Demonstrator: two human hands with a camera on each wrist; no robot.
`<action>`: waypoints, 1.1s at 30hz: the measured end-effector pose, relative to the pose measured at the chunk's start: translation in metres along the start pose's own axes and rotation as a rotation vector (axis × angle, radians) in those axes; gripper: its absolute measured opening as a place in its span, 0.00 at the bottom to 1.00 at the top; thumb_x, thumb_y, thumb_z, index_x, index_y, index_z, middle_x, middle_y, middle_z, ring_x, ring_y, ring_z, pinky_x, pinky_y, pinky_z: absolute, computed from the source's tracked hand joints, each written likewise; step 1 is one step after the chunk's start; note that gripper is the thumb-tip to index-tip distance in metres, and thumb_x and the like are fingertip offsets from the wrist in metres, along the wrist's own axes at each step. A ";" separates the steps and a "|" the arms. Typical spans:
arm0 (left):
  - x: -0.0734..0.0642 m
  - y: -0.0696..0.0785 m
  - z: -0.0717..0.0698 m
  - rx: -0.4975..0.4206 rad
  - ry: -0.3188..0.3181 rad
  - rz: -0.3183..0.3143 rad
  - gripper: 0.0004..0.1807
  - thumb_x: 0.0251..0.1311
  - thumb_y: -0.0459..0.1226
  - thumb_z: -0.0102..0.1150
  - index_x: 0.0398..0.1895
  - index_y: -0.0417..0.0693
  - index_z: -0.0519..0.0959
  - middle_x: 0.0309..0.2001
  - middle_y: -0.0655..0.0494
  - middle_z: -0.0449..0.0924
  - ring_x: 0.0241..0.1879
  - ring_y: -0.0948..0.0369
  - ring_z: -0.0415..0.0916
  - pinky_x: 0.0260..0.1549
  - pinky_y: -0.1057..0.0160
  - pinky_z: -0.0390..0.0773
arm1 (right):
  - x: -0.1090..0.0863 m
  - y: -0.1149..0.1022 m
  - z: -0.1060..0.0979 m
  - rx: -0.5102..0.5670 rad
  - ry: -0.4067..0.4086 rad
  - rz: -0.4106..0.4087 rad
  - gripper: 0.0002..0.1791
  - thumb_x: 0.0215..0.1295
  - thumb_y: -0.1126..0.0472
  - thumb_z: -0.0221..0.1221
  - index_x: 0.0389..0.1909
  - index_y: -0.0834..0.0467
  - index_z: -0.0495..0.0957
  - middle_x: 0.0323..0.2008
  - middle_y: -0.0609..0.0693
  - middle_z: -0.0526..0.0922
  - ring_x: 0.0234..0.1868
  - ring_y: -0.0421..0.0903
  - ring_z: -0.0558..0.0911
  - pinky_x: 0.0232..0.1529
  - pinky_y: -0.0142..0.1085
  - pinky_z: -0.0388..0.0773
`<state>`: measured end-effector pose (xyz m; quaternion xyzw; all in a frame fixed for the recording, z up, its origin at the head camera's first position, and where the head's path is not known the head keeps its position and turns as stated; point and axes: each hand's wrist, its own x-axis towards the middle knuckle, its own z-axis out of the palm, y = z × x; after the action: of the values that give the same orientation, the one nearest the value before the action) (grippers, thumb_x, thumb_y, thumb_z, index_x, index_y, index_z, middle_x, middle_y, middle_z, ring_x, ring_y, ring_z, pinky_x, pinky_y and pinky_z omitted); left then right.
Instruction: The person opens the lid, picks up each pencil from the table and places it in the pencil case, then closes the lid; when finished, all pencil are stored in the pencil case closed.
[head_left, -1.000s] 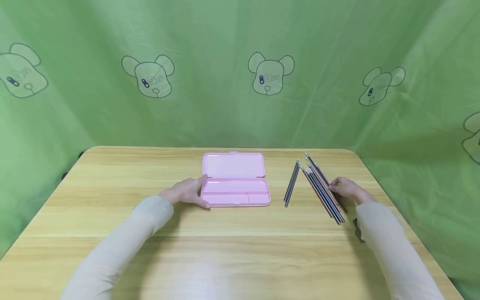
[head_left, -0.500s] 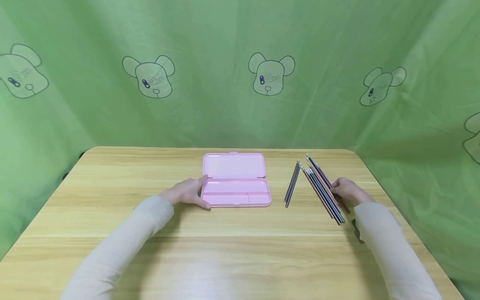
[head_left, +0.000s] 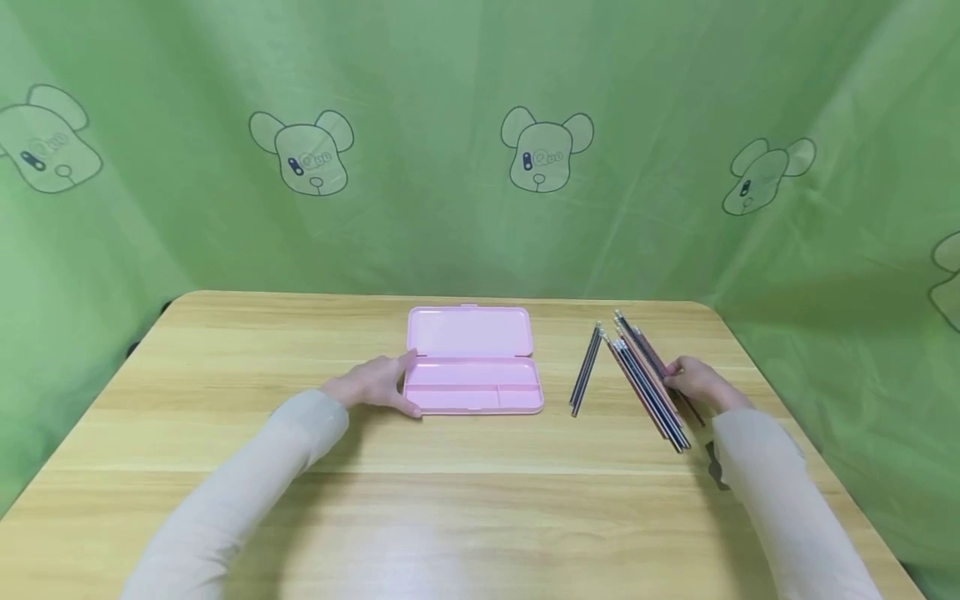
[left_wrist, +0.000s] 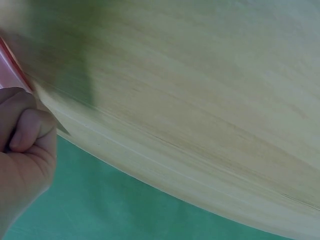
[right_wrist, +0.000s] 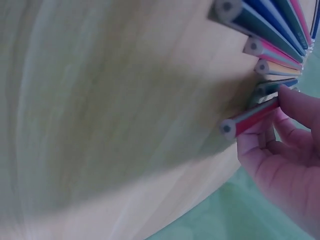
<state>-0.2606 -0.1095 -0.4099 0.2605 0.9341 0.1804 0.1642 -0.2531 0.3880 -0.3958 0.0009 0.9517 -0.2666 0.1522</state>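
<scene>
Two bare hands are at work on a wooden desk [head_left: 450, 508] in the head view. The left hand [head_left: 373, 382] spans the left end of an open pink pencil case [head_left: 468, 330], its thumb and forefinger clamped on front and back. Right of the case lie a pair of dark pencils [head_left: 584, 365] and, near them, a fanned bundle of pencils [head_left: 649, 393], the right hand [head_left: 699, 381] at its far side. The left wrist view shows curled fingers beside a pink edge. In the right wrist view, thumb and fingers pinch a red pencil [right_wrist: 256, 117], a dark one just beside it.
</scene>
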 end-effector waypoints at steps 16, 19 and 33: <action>-0.001 0.002 0.000 -0.018 -0.001 0.005 0.61 0.39 0.55 0.69 0.68 0.32 0.46 0.56 0.30 0.68 0.55 0.44 0.69 0.56 0.51 0.67 | 0.000 -0.050 0.003 0.036 0.059 -0.167 0.12 0.64 0.68 0.48 0.43 0.74 0.67 0.35 0.67 0.74 0.34 0.54 0.74 0.32 0.39 0.73; -0.001 0.002 0.000 -0.021 -0.005 0.005 0.61 0.39 0.56 0.69 0.68 0.32 0.46 0.56 0.30 0.67 0.56 0.43 0.68 0.57 0.51 0.67 | 0.002 -0.059 0.008 0.021 0.082 -0.196 0.10 0.64 0.68 0.50 0.43 0.71 0.68 0.33 0.63 0.74 0.33 0.52 0.72 0.32 0.38 0.70; 0.000 0.003 0.000 -0.020 -0.005 0.008 0.62 0.39 0.56 0.69 0.68 0.32 0.46 0.56 0.30 0.68 0.56 0.43 0.68 0.57 0.51 0.67 | 0.016 -0.092 0.033 0.077 0.120 -0.389 0.09 0.60 0.72 0.52 0.40 0.72 0.73 0.31 0.63 0.76 0.35 0.54 0.74 0.35 0.36 0.70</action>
<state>-0.2593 -0.1076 -0.4083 0.2632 0.9308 0.1899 0.1683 -0.2663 0.2911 -0.3810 -0.1612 0.9304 -0.3268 0.0405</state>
